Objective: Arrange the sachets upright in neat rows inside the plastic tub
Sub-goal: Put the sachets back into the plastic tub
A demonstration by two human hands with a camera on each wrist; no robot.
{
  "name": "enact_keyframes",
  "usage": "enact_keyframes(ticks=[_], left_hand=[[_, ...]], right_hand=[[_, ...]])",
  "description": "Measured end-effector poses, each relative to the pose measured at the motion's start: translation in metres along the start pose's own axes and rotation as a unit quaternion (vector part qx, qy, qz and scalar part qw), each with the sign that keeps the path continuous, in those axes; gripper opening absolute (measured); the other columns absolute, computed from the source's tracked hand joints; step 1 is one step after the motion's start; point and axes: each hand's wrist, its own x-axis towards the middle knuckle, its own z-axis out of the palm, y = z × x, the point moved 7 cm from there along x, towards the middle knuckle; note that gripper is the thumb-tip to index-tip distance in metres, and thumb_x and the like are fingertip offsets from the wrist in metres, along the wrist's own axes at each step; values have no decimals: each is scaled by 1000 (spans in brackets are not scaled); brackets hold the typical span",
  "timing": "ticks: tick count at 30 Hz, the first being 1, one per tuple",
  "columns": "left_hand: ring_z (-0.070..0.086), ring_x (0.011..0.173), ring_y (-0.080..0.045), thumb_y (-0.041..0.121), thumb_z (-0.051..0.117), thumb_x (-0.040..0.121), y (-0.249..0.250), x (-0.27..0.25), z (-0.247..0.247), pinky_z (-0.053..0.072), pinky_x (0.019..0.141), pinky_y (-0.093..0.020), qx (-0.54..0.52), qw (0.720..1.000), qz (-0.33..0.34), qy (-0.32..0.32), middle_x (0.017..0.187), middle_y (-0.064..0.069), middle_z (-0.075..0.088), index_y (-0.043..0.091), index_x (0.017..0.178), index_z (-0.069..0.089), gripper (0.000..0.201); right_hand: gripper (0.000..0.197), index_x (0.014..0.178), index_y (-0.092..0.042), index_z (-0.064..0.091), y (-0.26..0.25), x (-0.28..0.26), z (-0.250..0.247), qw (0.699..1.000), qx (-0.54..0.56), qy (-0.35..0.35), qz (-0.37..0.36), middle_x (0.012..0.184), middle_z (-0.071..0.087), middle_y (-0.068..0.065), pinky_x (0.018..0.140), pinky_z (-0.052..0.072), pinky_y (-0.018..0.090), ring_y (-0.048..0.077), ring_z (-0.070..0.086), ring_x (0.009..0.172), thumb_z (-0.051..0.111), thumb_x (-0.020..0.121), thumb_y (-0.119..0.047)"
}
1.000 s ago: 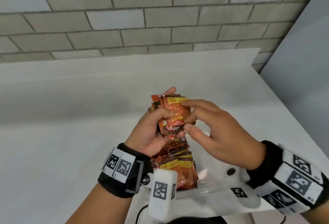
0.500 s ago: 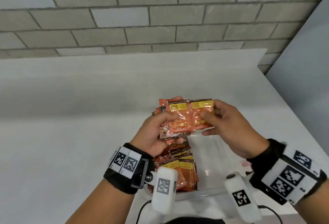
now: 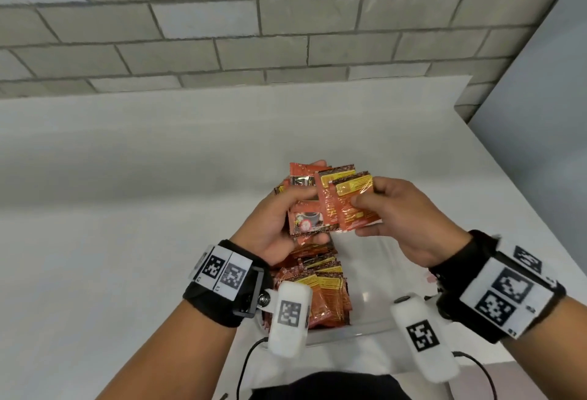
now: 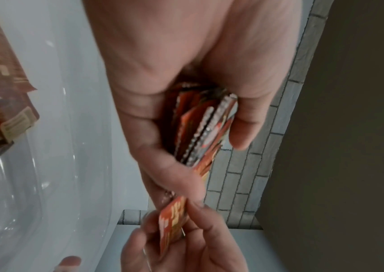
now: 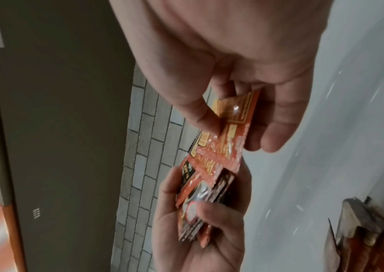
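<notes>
A person's two hands work above a clear plastic tub [image 3: 374,320] that sits on a white desk [image 3: 127,209] against a grey brick wall [image 3: 286,18]. The left hand [image 3: 273,228] grips a thick stack of sachets [image 3: 306,209], its thumb across the front packet and its fingers curled round the back; the left wrist view shows the packets edge-on, pressed between thumb and fingers [image 4: 160,165]. The right hand [image 3: 403,218] pinches a pair of orange sachets [image 3: 352,206] with yellow label panels, thumb on the near face and fingers behind, and holds them against the right side of the stack, overlapping it. From the right wrist view, the pinched pair [image 5: 228,132] angles down to meet the stack [image 5: 200,202] in the left hand [image 5: 198,239].

Both handfuls are held in the air over the tub's far end. Inside the tub, along its left side, a row of sachets [image 3: 320,291] stands packed close together, yellow panels showing at the top edges, running from under the left hand toward the near wall. The tub's right half shows bare clear plastic. Black wrist straps with square printed markers [image 3: 222,272] sit on both forearms.
</notes>
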Motion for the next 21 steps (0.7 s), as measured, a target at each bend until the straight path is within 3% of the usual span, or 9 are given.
enact_keyframes(ticks=[4, 6, 8, 10, 14, 17, 21], left_hand=[[66, 82, -40, 9, 49, 80, -8, -6, -3, 49, 42, -26, 30, 998, -40, -42, 114, -29, 59, 7, 131, 52, 51], [68, 75, -36, 6, 53, 80, -11, -10, -2, 47, 39, -24, 69, 995, -41, -60, 102, -29, 64, -1, 118, 57, 39], [70, 71, -34, 2, 56, 81, -13, -13, 0, 46, 38, -23, 98, 992, -36, -70, 96, -28, 67, 2, 114, 61, 32], [70, 71, -32, 2, 60, 83, -15, -14, 1, 46, 39, -22, 120, 989, -36, -77, 98, -28, 67, 6, 122, 58, 40], [70, 73, -30, 3, 63, 82, -18, -13, 1, 46, 40, -21, 140, 986, -41, -78, 103, -22, 67, 17, 127, 56, 48], [69, 80, -34, 2, 66, 77, -16, -13, -1, 51, 45, -24, 110, 990, -29, -83, 114, -26, 63, 24, 134, 53, 62], [65, 91, -45, -4, 53, 76, -14, -11, -4, 56, 54, -28, 59, 994, -29, -85, 119, -29, 60, 24, 137, 51, 67]], right_hand=[[21, 101, -12, 65, -9, -5, -10, 998, -27, 21, -46, 89, 72, 4, 70, 55, 34, 14, 67, 74, 49, 91, -2], [25, 99, -14, 67, -18, -11, -13, 996, -25, 6, -80, 88, 72, 1, 66, 53, 27, 12, 66, 73, 49, 91, 1], [25, 96, -17, 68, -23, -15, -11, 993, -51, -18, -102, 88, 71, 2, 66, 50, 29, 14, 63, 74, 51, 91, 0], [21, 96, -18, 69, -22, -14, -6, 987, -109, -41, -107, 92, 71, 6, 71, 51, 32, 16, 64, 78, 55, 90, -4], [16, 100, -19, 69, -14, -12, -2, 976, -176, -50, -120, 98, 69, -1, 84, 54, 35, 13, 66, 88, 63, 87, -10], [16, 90, -21, 69, -15, -13, -8, 975, -170, -17, -139, 88, 70, -3, 82, 53, 37, 13, 64, 84, 63, 85, -7], [12, 90, -17, 69, -7, -9, -15, 986, -121, 10, -114, 91, 71, 2, 85, 55, 44, 19, 66, 91, 63, 85, -7]])
